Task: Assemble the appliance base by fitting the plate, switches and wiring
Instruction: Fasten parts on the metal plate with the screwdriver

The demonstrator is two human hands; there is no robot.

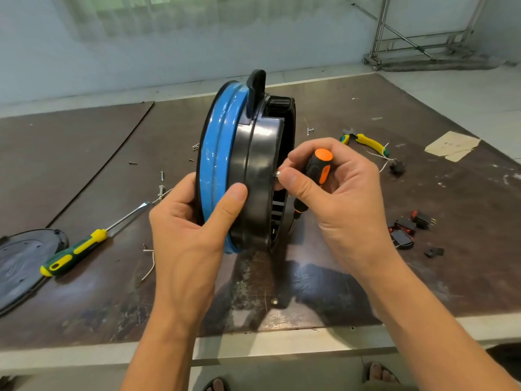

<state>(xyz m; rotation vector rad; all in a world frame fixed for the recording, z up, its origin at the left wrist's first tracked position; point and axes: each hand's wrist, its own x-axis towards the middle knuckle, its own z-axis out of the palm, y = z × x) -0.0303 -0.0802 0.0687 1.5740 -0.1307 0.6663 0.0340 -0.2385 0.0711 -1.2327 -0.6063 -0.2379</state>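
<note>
Mid-task, by my read. Appliance base (248, 165) stands on edge near the middle of the surface (310, 292), blue rim to the left and black housing to the right. Left hand (191, 227) is clamped on the lower rim, thumb pressed across the blue band onto the black ring. Right hand (338, 193) has the orange screwdriver (318, 167) tucked in the palm, tip pointing down, while thumb and forefinger pinch a small silver screw (277, 174) at the housing's edge. It looks like a screw being started by hand, not yet driven. Not fitted, as far as can be seen: dark round plate (22, 261) lies flat at far left, and red-black switches (406, 230) sit in a loose cluster at right, well apart from the base. White wire bits (383, 159) lie by the yellow pliers (366, 141), another wire piece (149, 266) near the left wrist. Loose screws (161, 190) and a green-yellow screwdriver (76, 249) lie left of the base. So most of the fitting appears to be left. Hidden: the base's open face turns away, so the inside, any wiring in it and the screw hole can't be checked. Plate is cut off by the frame edge. The small dark part by the pliers is too blurry to name.
</note>
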